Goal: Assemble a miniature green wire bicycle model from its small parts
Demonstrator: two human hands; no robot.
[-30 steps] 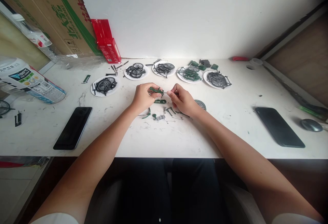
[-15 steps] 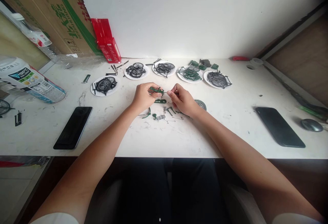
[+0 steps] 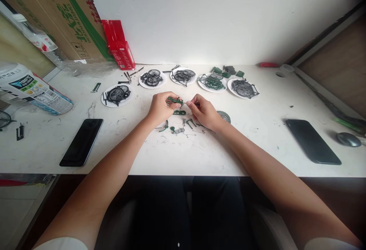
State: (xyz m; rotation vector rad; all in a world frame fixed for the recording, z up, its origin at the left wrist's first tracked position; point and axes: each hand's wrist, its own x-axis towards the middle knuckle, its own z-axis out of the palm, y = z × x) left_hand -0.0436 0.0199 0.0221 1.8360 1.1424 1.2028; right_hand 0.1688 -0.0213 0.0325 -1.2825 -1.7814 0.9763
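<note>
We pinch a small green part (image 3: 175, 100) between left hand (image 3: 160, 109) and right hand (image 3: 203, 111); its shape stays unclear.

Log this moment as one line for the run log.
left hand: holds green model part | right hand: fingertips at its end | under hands: loose green parts on white table

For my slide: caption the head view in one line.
Left hand and right hand hold a green model part over a white table; paper plates behind.
</note>
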